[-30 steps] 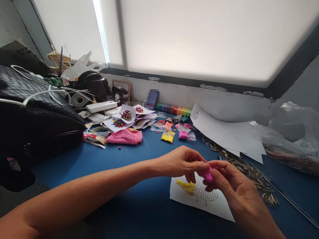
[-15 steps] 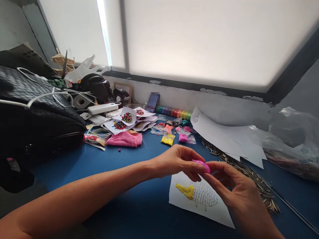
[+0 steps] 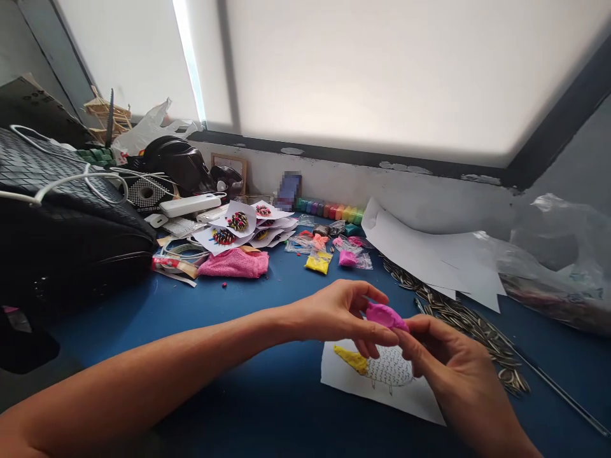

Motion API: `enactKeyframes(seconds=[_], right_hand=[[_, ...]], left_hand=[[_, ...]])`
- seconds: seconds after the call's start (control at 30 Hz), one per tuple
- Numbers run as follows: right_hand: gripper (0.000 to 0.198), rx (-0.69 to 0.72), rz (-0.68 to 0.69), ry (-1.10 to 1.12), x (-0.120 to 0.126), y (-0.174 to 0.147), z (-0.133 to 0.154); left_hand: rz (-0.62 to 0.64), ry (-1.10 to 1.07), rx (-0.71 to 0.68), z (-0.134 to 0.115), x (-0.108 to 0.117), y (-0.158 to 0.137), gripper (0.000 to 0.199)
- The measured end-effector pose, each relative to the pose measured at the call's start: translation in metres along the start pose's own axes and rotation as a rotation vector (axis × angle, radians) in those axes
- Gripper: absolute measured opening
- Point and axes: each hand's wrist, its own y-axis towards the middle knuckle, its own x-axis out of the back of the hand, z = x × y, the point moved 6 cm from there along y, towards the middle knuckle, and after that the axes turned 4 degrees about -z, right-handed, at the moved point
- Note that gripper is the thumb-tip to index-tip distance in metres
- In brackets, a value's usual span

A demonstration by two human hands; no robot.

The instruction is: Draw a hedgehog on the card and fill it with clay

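Note:
Between my two hands is a flattened piece of pink modelling clay (image 3: 386,315), held above the paper. My right hand (image 3: 446,356) pinches its right end between thumb and fingers. My left hand (image 3: 341,312) has its thumb under the clay's near edge and its fingers curled behind, partly hidden. Beneath them lies a white sheet with a drawing (image 3: 353,385) of a rounded animal body covered in small wavy marks, with short legs. Yellow clay (image 3: 352,360) covers the pointed left part of that drawing.
Bags of yellow clay (image 3: 318,261) and pink clay (image 3: 348,258) lie beyond my hands. Striped sunflower seeds (image 3: 458,318), a metal rod (image 3: 558,385) and white sheets (image 3: 429,254) are at right. A pink cloth (image 3: 235,263), finished paper pieces (image 3: 238,222) and a black bag (image 3: 71,235) are at left.
The pink clay now looks flatter and wider, with more of its face showing. My left fingers have opened somewhat around it. The view has shifted slightly.

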Motion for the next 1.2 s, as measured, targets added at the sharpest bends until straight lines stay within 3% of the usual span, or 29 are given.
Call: enactKeyframes(seconds=[0.23,0.33,0.5,0.63,0.8,0.93,1.2], right_hand=[[0.032,0.098,0.088,-0.135,-0.004,0.001,0.008],[0.034,0.110,0.059,-0.141,0.000,0.002,0.010],[0.022,0.178,0.134,-0.105,-0.006,0.000,0.013],[0.028,0.129,0.100,-0.129,-0.004,0.000,0.012],[0.031,0.055,0.107,-0.073,-0.004,-0.002,0.011],[0.028,0.066,0.092,-0.084,-0.003,-0.001,0.008],[0.032,0.048,0.035,-0.069,0.003,0.005,0.008]], left_hand=[[0.004,0.141,0.036,0.005,0.005,-0.001,0.031],[-0.006,0.189,0.065,0.002,0.004,-0.004,0.029],[0.032,0.248,0.073,0.000,-0.003,-0.007,0.025],[0.078,0.240,0.074,0.001,-0.006,-0.006,0.021],[0.080,0.253,0.070,0.002,-0.003,-0.004,0.027],[0.194,0.230,0.068,0.002,-0.006,-0.007,0.037],[0.200,0.141,0.081,-0.007,-0.001,-0.008,0.056]])
